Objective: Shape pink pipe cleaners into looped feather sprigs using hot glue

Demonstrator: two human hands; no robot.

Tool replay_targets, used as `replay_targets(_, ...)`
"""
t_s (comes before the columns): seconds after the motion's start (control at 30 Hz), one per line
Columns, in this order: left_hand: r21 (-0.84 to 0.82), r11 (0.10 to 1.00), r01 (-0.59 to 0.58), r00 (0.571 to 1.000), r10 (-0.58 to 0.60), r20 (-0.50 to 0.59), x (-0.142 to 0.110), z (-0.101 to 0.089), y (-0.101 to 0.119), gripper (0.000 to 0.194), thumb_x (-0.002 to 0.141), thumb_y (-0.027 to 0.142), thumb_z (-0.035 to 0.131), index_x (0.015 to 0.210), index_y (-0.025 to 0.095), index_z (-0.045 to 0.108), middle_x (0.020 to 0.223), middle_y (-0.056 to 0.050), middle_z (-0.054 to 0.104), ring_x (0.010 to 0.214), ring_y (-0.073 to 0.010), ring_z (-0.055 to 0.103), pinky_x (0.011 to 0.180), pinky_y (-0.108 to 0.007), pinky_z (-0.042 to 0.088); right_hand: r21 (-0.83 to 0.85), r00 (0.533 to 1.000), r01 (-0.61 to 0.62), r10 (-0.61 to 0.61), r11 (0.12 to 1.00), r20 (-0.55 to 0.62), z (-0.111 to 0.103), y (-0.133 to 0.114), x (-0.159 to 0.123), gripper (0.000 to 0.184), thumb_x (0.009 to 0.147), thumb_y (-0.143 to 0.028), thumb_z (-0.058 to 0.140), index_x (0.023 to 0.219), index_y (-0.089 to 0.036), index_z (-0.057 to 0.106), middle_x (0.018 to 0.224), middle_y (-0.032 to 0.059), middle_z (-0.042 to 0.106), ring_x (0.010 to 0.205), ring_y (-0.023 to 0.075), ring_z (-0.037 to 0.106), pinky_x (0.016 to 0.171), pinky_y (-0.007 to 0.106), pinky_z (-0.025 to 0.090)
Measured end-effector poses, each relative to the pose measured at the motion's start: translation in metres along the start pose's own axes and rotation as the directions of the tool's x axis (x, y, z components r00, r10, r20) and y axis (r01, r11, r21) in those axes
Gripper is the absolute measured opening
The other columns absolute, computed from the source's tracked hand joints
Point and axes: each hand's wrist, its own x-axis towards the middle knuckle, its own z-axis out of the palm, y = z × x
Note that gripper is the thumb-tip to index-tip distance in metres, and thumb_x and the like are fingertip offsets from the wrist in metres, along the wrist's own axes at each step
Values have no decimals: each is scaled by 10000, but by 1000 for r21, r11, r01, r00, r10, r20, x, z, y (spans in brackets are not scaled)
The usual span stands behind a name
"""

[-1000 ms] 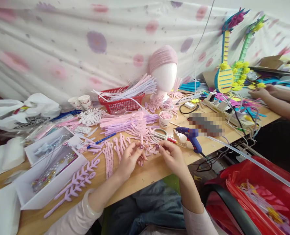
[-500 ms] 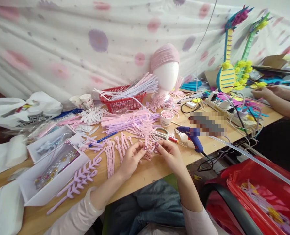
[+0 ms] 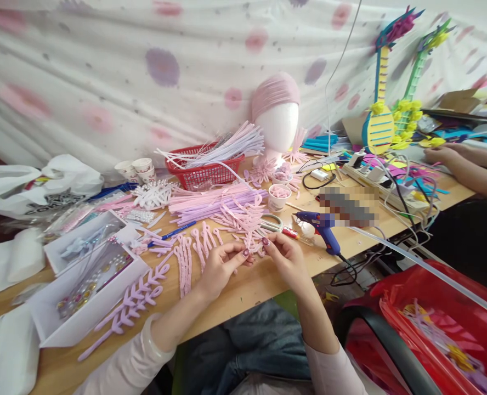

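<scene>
My left hand (image 3: pixel 224 267) is closed in a pinch at the front of the table, fingertips on a pink pipe-cleaner sprig (image 3: pixel 249 239). Just to its right, my right hand (image 3: pixel 285 262) pinches with thumb and forefinger at the sprig's near end; the small piece between those fingertips is mostly hidden. Pink twisted pipe-cleaner strips (image 3: pixel 183 266) lie left of my left hand, with lilac leafy sprigs (image 3: pixel 134 299) farther left. Beyond my hands is a bundle of pink and lilac pipe cleaners (image 3: pixel 194 206). A blue glue gun (image 3: pixel 328 233) lies right of my right hand.
A red basket (image 3: pixel 204 176) of pipe cleaners and a white foam head (image 3: pixel 282 126) stand at the back. A paper cup (image 3: pixel 278 204) holds pink pieces. White boxes (image 3: pixel 91 323) sit at left, power strips (image 3: pixel 385 189) at right. Another person's hands (image 3: pixel 449 156) are at far right.
Both hands stay close together, their fingertips shifting slightly around the pink piece. The whole view has drifted a little; the surrounding things look unmoved.
</scene>
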Motion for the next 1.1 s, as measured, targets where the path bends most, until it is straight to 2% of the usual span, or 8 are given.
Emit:
replay_targets(0.17, -1, 1000, -20, 999, 20, -46, 2, -2, -2, 201, 731, 328, 737, 813, 147, 709, 742, -66, 737, 703, -194, 687, 594, -254, 494, -28, 1000, 18, -18, 999, -21, 0, 0, 0, 247, 893, -416, 552, 792, -194, 587, 710, 17, 591, 669, 164, 546, 649, 278, 442)
replay_targets(0.33, -25, 998, -49, 998, 48, -40, 2, 0, 3, 182, 720, 315, 743, 766, 141, 715, 730, -47, 732, 690, -163, 673, 699, -265, 529, -82, 999, 16, -13, 997, 32, -6, 1, 0, 250, 881, -410, 572, 792, -185, 635, 734, 34, 635, 693, 174, 572, 660, 278, 447)
replay_targets(0.57, -64, 997, -47, 998, 43, -54, 3, 1, 0, 186, 717, 308, 740, 785, 140, 699, 769, -41, 720, 745, -162, 671, 741, -272, 540, -46, 994, -82, 85, 996, 70, -17, -1, 0, 247, 826, -422, 649, 806, -182, 704, 785, 56, 702, 750, 198, 612, 711, 305, 457)
replay_targets(0.63, -57, 997, -43, 995, 38, -94, 3, 0, -1, 182, 711, 302, 742, 782, 146, 682, 774, -29, 710, 741, -149, 665, 724, -254, 531, -30, 995, -93, 95, 995, 44, -23, 0, 0, 240, 804, -422, 676, 794, -186, 715, 781, 54, 710, 743, 197, 615, 713, 309, 458)
replay_targets(0.73, -53, 998, -44, 991, 37, -129, 3, 0, -1, 191, 716, 312, 734, 779, 157, 642, 717, -4, 684, 664, -123, 642, 660, -233, 519, -22, 996, -53, 51, 998, -78, -31, 4, -1, 195, 771, -394, 721, 765, -199, 719, 767, 39, 705, 740, 191, 611, 716, 309, 456)
replay_targets(0.8, -37, 999, -39, 994, 35, -99, 3, 0, 0, 208, 729, 336, 718, 761, 159, 614, 651, 7, 662, 584, -109, 615, 598, -228, 507, -16, 986, 6, -8, 1000, -164, -32, 5, -2, 163, 764, -371, 736, 753, -210, 716, 770, 31, 701, 752, 188, 610, 730, 310, 458)
replay_targets(0.87, 1, 1000, -16, 999, 16, -52, 2, 2, 2, 229, 726, 351, 715, 750, 157, 597, 616, 9, 653, 522, -101, 591, 533, -219, 484, -1, 978, 66, -65, 998, -199, -29, 5, -2, 139, 776, -356, 729, 755, -219, 713, 779, 27, 699, 767, 187, 613, 745, 310, 463)
replay_targets(1.1, 12, 999, 44, 997, -44, 69, 0, 7, 5, 261, 674, 344, 743, 766, 148, 598, 586, 10, 648, 472, -99, 572, 517, -242, 502, -16, 969, 160, -160, 987, -188, -13, 9, 0, 87, 826, -313, 687, 798, -234, 709, 796, 18, 693, 768, 176, 620, 750, 305, 474)
